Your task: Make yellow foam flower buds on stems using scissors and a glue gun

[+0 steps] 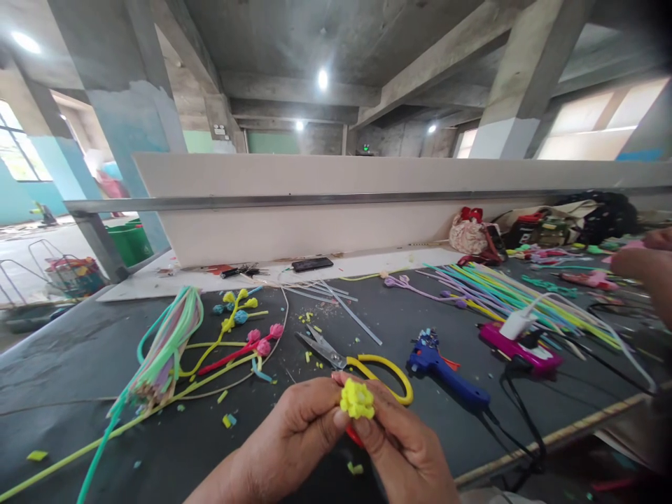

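Between the fingertips of both hands sits a small bright yellow pipe-cleaner flower [358,399]. My left hand [299,427] pinches it from one side, and my right hand [399,434] grips it from the other. A bit of red shows beneath the flower, mostly hidden by the fingers. Just beyond the hands lie scissors [378,364] with yellow handles, blades partly spread. A blue glue gun [446,371] rests to the right of them. To the left are a yellow stem [229,323] with yellow and blue buds and a red stem [236,355] with pink buds.
A bundle of pipe cleaners [176,343] lies at left, and loose ones [488,301] spread at right. A magenta power strip [519,348] has a white plug and cables. A phone [312,264] lies near the white partition [315,227]. Another person's hand [643,262] is at far right.
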Motion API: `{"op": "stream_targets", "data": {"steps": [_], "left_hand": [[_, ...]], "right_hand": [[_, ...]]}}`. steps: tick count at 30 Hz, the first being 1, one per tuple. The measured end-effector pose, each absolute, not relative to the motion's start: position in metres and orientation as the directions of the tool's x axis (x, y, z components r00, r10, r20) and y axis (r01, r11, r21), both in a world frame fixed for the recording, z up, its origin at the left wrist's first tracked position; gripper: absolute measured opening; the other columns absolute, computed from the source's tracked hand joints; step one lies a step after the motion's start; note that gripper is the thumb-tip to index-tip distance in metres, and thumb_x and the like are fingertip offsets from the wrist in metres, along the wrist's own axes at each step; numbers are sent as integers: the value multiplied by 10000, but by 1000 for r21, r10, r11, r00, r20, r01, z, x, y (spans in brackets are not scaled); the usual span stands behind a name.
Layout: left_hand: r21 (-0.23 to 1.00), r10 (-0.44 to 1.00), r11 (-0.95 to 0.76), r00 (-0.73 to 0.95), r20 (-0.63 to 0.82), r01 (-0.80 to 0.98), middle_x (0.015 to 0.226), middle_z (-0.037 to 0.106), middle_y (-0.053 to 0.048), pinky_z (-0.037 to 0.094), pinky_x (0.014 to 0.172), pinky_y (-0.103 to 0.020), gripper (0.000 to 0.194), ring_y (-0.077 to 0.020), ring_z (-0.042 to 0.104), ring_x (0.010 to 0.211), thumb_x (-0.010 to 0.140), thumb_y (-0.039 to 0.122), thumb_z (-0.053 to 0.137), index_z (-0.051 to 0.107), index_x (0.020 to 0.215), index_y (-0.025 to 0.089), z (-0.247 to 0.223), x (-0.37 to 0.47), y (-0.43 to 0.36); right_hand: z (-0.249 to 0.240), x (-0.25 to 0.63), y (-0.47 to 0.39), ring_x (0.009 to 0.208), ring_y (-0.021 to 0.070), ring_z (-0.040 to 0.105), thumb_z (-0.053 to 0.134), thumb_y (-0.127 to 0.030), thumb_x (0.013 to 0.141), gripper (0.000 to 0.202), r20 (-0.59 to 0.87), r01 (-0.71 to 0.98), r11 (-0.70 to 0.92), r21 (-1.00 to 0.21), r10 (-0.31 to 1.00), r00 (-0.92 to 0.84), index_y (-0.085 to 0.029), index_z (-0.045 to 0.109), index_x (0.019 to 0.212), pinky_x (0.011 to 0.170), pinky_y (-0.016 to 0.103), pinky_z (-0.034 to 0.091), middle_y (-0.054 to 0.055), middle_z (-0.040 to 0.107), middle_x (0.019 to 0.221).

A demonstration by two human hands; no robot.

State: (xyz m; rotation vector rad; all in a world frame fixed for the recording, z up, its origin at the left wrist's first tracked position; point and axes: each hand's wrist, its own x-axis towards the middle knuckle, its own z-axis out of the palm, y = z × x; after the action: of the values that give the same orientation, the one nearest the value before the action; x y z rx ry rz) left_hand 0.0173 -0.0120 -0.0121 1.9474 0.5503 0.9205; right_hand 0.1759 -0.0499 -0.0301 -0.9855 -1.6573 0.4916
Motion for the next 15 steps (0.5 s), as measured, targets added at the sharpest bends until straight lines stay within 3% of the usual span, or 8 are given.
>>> {"op": "stream_targets", "data": {"steps": [10, 15], "left_hand": [[840, 649, -542, 644, 406, 16, 725, 513, -43, 387, 696, -239, 302, -143, 468, 720, 891, 329, 404, 589, 744, 141, -4, 18, -17], [890, 714, -455, 605, 353, 17, 680, 451, -15, 345, 617, -221, 322, -111, 391, 651, 879, 368, 428, 552, 701, 131, -6, 18, -16]], "right_hand": [[-32, 174, -52, 1021, 194, 596, 576, -149, 821, 433, 650, 319, 638, -701, 755, -82, -369, 575, 1193, 913, 305, 468, -2, 650, 1159], [-31, 172, -47, 1060, 202, 569, 565, -214, 844, 337, 477, 147, 488, -860, 873, -107, -340, 616, 1153, 953, 335, 424, 25, 628, 1190]]}}
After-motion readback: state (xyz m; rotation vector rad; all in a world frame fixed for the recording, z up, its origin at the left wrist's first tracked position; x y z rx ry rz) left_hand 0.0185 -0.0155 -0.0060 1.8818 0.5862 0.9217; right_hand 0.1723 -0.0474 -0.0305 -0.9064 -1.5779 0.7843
